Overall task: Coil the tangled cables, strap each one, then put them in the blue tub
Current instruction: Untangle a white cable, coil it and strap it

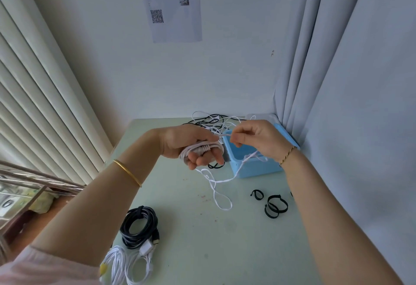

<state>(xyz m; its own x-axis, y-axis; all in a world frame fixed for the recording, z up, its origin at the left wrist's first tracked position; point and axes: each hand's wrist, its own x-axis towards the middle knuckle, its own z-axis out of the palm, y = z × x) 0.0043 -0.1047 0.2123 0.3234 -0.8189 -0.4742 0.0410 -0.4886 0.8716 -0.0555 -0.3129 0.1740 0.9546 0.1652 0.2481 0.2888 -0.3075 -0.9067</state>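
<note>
Left hand (191,147) grips the white cable (203,148) coil as a spool, right hand (254,138) pinches its slack taut to feed wraps, over the blue tub (254,167) at the table's far right corner.

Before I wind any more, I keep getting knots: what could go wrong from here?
1. The loose white tail crosses itself in a loop on the table; pulled in, it may tighten into a knot.
2. It also hangs across the blue tub, so it might snag there.
3. Both hands are busy: the left hand grips the coil, the right hand pinches the tail. Reaching for the black straps could let the coil spring loose.
</note>
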